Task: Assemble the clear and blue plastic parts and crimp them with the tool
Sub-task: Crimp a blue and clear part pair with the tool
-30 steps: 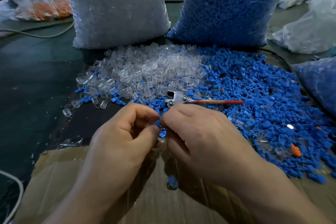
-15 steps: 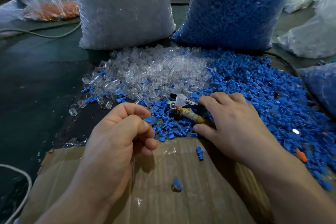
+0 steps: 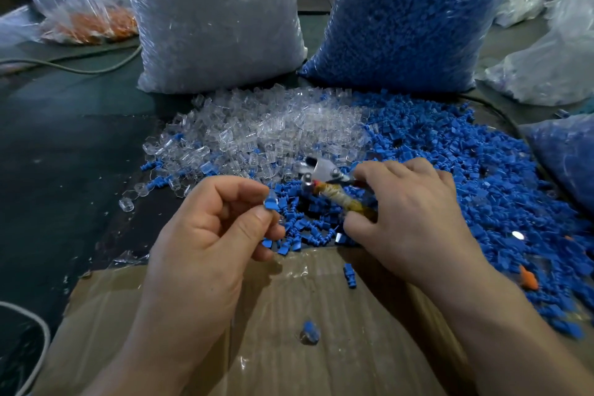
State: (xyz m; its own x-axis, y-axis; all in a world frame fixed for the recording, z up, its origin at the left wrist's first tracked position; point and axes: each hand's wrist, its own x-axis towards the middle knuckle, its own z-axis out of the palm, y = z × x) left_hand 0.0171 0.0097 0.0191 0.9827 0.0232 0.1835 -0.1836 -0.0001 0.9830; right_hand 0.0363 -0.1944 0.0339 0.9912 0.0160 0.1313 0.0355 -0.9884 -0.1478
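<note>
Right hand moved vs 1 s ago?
Yes: right hand went rightward and away, toward the blue bag, off the left hand and onto the crimp tool.

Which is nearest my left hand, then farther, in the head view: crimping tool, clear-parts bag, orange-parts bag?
1. Crimping tool, just right of the left hand.
2. Clear-parts bag, straight behind.
3. Orange-parts bag, far back left.

The clear parts [image 3: 263, 128] are seen as glossy transparent plastic, the blue parts [image 3: 450, 170] as matt plastic. Bare bright metal is shown at the head of the tool [image 3: 321, 169]; its handle seems wrapped in frayed tape.
</note>
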